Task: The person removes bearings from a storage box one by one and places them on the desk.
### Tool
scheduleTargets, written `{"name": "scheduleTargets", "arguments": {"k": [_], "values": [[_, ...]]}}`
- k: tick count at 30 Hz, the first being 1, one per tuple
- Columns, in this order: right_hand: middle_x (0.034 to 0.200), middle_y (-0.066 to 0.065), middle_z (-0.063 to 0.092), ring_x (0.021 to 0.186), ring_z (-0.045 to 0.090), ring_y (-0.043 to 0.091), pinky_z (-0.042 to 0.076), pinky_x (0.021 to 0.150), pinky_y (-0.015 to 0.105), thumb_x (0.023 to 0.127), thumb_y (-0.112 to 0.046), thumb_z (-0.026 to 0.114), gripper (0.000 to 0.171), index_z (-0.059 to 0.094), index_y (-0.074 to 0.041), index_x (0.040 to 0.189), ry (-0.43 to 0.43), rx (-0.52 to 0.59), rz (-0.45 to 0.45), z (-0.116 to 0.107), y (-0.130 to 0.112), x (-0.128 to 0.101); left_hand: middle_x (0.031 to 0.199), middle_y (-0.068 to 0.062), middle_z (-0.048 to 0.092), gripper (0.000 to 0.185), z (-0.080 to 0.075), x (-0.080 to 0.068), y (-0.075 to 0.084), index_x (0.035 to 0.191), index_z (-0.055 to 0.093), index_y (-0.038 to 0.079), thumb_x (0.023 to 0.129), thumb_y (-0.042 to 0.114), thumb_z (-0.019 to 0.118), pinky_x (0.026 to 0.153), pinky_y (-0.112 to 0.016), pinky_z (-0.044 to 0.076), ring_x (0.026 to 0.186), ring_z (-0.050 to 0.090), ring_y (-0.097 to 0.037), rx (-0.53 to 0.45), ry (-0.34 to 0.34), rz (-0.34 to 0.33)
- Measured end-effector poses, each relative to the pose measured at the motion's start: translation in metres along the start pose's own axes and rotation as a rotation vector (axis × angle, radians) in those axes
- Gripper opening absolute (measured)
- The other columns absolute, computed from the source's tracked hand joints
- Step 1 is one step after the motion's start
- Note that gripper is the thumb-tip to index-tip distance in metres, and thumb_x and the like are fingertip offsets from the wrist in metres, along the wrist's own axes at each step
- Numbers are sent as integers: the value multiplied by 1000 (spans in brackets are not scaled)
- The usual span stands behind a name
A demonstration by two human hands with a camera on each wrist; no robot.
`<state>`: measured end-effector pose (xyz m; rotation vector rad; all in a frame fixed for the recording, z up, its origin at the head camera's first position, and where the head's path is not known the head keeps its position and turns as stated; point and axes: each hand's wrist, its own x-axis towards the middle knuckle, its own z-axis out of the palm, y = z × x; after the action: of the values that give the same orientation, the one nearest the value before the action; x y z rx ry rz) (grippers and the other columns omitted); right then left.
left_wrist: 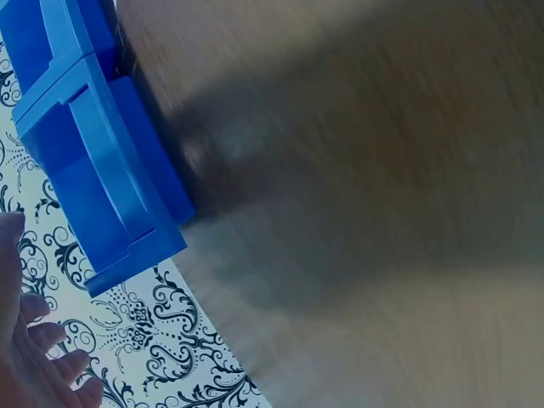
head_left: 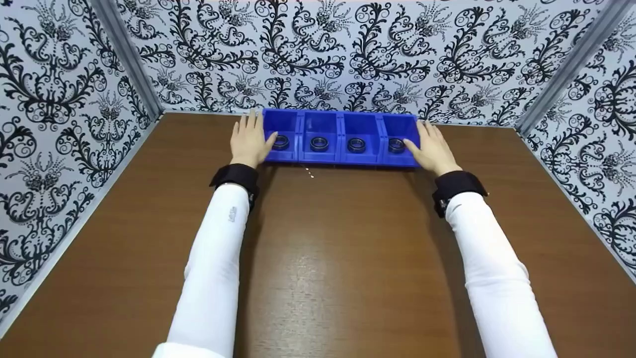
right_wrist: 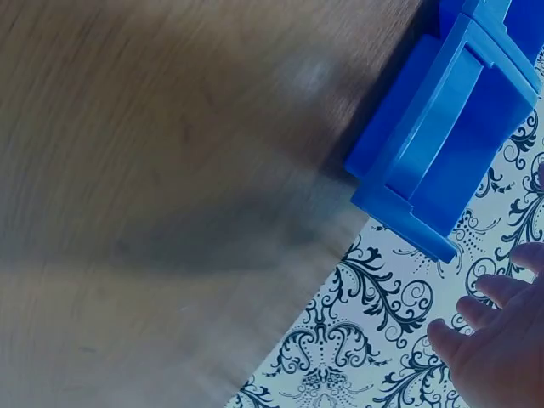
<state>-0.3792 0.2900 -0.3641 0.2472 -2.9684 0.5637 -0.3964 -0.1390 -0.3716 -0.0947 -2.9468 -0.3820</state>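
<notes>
Blue bins between our hands, at the bench's far edge.
Our left hand (head_left: 250, 140) and right hand (head_left: 431, 147), fingers straight, flank the four-bin row (head_left: 341, 158) (one dark ring (head_left: 319, 143) per bin) on the brown bench (head_left: 338, 258).

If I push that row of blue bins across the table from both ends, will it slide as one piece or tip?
The row of blue bins looks like rigid moulded plastic, low and wide, so it likely slides flat on the smooth wooden table rather than tipping. Four joined compartments probably move together. The loose bearings inside may shift or roll if shoved quickly.
</notes>
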Motion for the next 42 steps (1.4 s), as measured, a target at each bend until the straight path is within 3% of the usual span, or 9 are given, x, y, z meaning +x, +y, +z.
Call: {"name": "scheduleTargets", "arguments": {"k": [8, 14, 22, 32, 42], "values": [[165, 39, 9, 156, 11, 54, 10, 131, 57, 108, -25, 44, 71, 11, 15, 157, 0, 56, 10, 7, 10, 0, 170, -24, 20, 76, 9, 0, -3, 160, 19, -6, 107, 41, 45, 132, -46, 19, 159, 23, -39, -19, 1, -22], [162, 43, 13, 154, 16, 55, 14, 130, 56, 108, -19, 43, 70, 9, 22, 154, -18, 72, 48, 14, 15, 0, 167, -29, 26, 75, 13, -3, -1, 160, 18, -8, 107, 36, 49, 126, -47, 33, 155, 32, -39, -42, 5, -109], [156, 48, 22, 149, 26, 58, 21, 128, 59, 107, -13, 42, 67, 11, 25, 152, -23, 75, 88, 18, 16, -1, 149, -26, 54, 66, 19, -6, 4, 157, 32, -5, 106, 32, 53, 105, -55, 52, 130, 61, -43, -99, 49, -206], [145, 49, 40, 137, 41, 61, 32, 119, 64, 104, -8, 43, 56, 25, 25, 146, 23, 98, 107, 23, 21, -3, 130, -26, 68, 41, 26, -3, 1, 132, 59, -5, 103, 24, 59, 97, -58, 56, 118, 67, -46, -163, 130, -223], [137, 48, 49, 129, 49, 62, 39, 112, 65, 102, -7, 45, 51, 35, 22, 143, 75, 110, 130, 24, 21, -3, 128, -28, 69, 34, 28, 1, -2, 124, 66, -3, 101, 21, 64, 95, -58, 56, 116, 69, -46, -246, 156, -271]]}}
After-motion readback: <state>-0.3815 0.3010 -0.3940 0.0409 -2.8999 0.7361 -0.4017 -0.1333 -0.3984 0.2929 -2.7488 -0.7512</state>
